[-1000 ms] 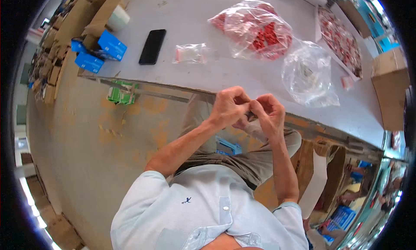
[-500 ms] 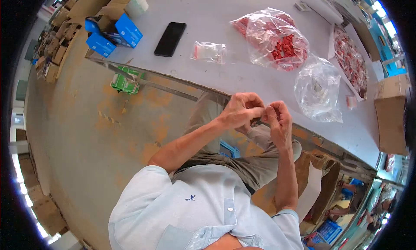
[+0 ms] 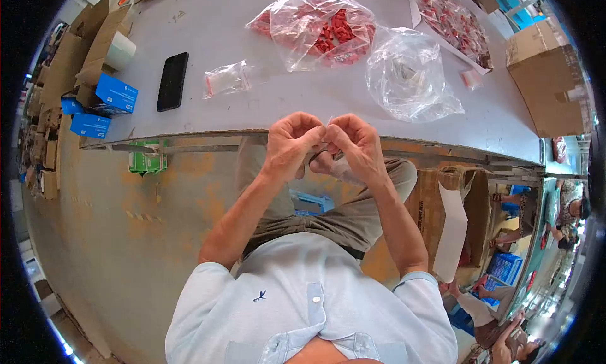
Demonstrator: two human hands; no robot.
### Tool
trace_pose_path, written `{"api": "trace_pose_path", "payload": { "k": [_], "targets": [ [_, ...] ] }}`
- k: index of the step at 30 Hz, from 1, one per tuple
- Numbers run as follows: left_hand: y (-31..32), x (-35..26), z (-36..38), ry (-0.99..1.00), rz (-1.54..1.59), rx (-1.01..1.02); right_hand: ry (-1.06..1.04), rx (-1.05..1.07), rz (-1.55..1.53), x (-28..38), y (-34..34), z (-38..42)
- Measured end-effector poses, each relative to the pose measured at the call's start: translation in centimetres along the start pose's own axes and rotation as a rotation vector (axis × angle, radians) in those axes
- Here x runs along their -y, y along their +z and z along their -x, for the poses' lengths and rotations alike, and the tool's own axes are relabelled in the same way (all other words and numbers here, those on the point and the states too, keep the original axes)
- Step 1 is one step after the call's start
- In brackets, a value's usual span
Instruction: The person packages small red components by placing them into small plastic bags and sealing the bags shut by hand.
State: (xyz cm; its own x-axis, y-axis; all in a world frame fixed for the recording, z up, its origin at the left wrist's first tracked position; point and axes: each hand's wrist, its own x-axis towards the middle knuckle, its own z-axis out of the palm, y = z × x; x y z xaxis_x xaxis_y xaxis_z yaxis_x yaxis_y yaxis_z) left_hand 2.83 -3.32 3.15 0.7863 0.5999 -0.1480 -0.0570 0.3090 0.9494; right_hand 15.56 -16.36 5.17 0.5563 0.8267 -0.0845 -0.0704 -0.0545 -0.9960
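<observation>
My left hand [image 3: 291,143] and my right hand [image 3: 356,144] meet at the fingertips just off the table's front edge, both closed in a pinch. Between them a sliver of clear plastic [image 3: 329,120] sticks up; most of it is covered by my fingers. Beyond my hands lies a large clear bag of small red pieces [image 3: 338,33], its mouth open. To its right sits a crumpled clear plastic bag [image 3: 407,77] with something pale inside. A pack of small clear bags [image 3: 226,80] rests on the table to the left.
A black phone [image 3: 172,82] and a blue box [image 3: 113,94] lie on the left of the table [image 3: 284,102]. At the right stand a shallow tray of small red packets [image 3: 451,20], one small packet [image 3: 471,79] and a cardboard box [image 3: 546,74]. People sit at far right.
The view has turned, so the table's things appear farther left. My hands have come level with each other, fingertips still together in a pinch.
</observation>
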Motion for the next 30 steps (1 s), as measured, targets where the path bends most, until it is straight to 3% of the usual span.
{"api": "trace_pose_path", "payload": {
  "k": [10,13,15,17,19,20,24,26,30],
  "targets": [
    [1.4,-1.4,0.1,-0.034,-0.176,0.036,-0.052,-0.071,0.190,-0.4,-1.0,-0.1],
    [1.7,-1.2,0.1,0.057,-0.366,0.033,-0.066,-0.072,0.363,1.2,-0.9,0.2],
    [1.6,-0.2,-0.2,0.282,-0.473,0.004,-0.071,-0.075,0.436,1.0,-0.7,0.1],
    [2.1,0.4,-0.5,0.293,-0.454,-0.045,-0.379,-0.187,0.634,-0.7,-0.8,-0.3],
    [2.7,0.9,-0.8,0.304,-0.430,-0.091,-0.430,-0.243,0.667,-1.0,-0.4,-0.6],
    [2.8,1.0,-1.0,0.214,-0.309,-0.119,-0.482,-0.292,0.697,-1.0,-0.4,-0.6],
    [2.7,0.5,-1.4,0.027,-0.198,-0.080,-0.256,-0.253,0.517,-0.3,-1.0,-0.3],
    [2.7,0.6,-1.6,0.081,-0.242,-0.065,-0.012,-0.157,0.250,-0.7,-2.0,-0.6],
    [2.9,0.4,-1.5,0.198,-0.324,-0.057,-0.079,-0.150,0.181,-0.7,-1.7,-0.8]
  ]
}}
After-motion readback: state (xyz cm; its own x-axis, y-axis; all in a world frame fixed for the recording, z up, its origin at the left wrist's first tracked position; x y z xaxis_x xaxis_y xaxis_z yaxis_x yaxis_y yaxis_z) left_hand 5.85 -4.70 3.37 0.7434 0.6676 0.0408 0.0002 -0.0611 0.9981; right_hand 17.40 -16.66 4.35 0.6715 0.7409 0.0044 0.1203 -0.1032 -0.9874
